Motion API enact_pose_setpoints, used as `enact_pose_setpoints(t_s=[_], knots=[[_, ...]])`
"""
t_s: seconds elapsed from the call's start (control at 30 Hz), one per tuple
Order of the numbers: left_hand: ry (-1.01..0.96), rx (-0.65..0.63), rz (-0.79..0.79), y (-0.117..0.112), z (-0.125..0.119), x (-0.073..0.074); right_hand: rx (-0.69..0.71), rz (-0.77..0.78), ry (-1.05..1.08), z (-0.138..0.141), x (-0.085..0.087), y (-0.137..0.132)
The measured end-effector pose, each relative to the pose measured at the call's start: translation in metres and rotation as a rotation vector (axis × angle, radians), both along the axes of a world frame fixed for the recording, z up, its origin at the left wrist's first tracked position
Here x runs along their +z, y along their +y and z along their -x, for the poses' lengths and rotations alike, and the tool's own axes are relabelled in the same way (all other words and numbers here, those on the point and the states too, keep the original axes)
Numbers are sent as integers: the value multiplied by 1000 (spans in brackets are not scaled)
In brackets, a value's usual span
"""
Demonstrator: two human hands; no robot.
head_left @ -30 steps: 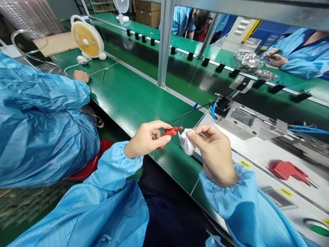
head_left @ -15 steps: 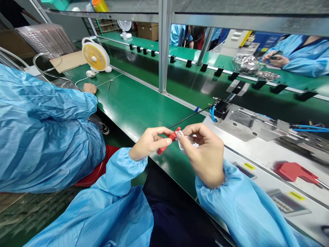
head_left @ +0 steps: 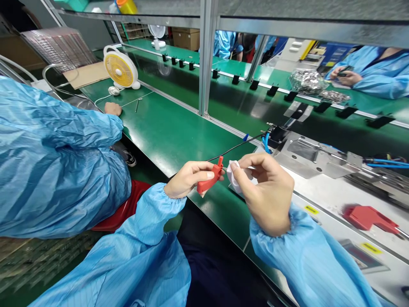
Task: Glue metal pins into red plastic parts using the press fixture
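Note:
My left hand (head_left: 188, 179) is closed around a small red plastic part (head_left: 210, 180), held just above the front edge of the green workbench (head_left: 166, 128). My right hand (head_left: 266, 192) pinches a crumpled white cloth (head_left: 236, 175) right beside the red part's tip, almost touching it. Both arms wear blue smock sleeves.
A grey metal fixture (head_left: 316, 157) with blue tubing and a black cable (head_left: 236, 147) sits to the right, with another red part (head_left: 367, 217) on its panel. A co-worker in a blue smock (head_left: 54, 162) sits at my left, a hand (head_left: 112, 109) near a yellow desk fan (head_left: 121, 70). An aluminium post (head_left: 204, 59) stands behind.
The cloth and red part met half a second ago and have drawn slightly apart. My left hand turned the red part so one end points up.

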State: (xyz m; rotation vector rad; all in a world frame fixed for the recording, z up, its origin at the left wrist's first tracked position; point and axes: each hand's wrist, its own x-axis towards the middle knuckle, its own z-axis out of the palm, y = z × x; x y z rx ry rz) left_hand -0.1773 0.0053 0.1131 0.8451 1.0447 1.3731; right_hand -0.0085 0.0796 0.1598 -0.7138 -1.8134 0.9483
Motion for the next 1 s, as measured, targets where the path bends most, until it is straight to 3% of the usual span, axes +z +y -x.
enact_pose_setpoints(t_s=[0.17, 0.3, 0.4, 0.47, 0.6, 0.7, 0.8, 0.9, 1.0], knots=[[-47, -21, -2, -2, 6, -4, -69, -19, 24, -2, 8, 5], [-85, -10, -50, -4, 8, -7, -130, -247, -64, 5, 6, 26], [-83, 19, -100, -7, 9, -11, -29, -410, -273, 20, -6, 50], [-67, 34, -130, -11, 9, -12, 64, -416, -488, 29, -18, 61], [17, 92, -158, -21, 4, -7, 113, -378, -678, 28, -42, 45], [178, 162, -163, -20, -4, 9, 179, -447, -617, 5, -50, 8], [440, 154, -259, 1, -22, 32, 222, -579, -659, -29, -40, -33], [784, 105, -506, 45, -54, 61, 272, -739, -864, -64, -16, -62], [1164, 98, -685, 102, -91, 88, 363, -781, -1016, -99, 7, -73]])
